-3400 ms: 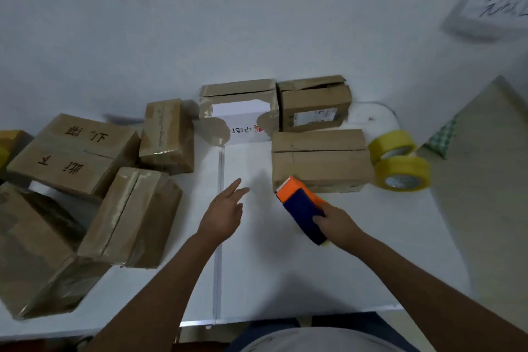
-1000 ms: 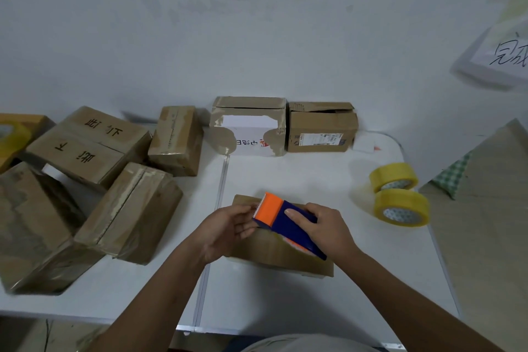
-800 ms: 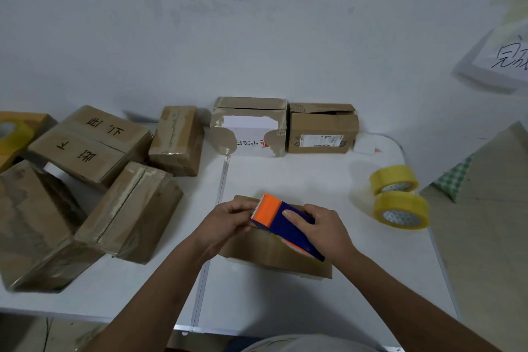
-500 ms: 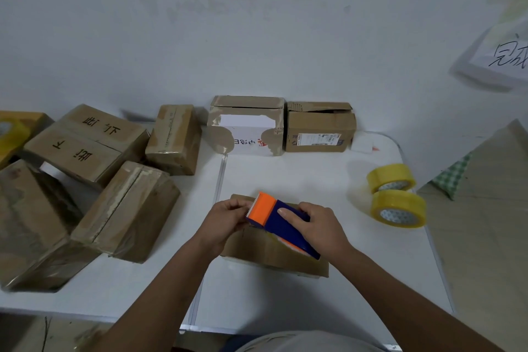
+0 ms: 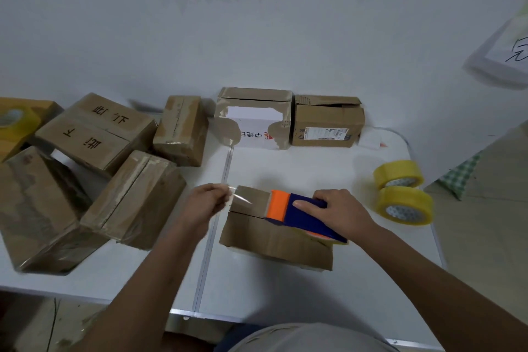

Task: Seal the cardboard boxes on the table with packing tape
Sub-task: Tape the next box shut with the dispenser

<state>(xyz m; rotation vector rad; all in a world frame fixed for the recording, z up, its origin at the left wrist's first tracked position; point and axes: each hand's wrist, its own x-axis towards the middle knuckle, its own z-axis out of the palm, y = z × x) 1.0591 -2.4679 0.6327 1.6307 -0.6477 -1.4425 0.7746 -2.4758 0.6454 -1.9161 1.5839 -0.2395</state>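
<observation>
One white table carries everything. On its left side sits a cluster of brown boxes. Near the front middle lies the cardboard box being sealed. The blue-and-orange tape dispenser rests on its top, gripped by the right hand with fingers curled over it. The left hand pinches what looks like the free end of the clear tape, stretched from the dispenser past the box's left edge. Two yellow tape rolls sit well apart, to the right.

Box at table centre, dispenser on it; box pile left, tape rolls right, 2 boxes behind.
</observation>
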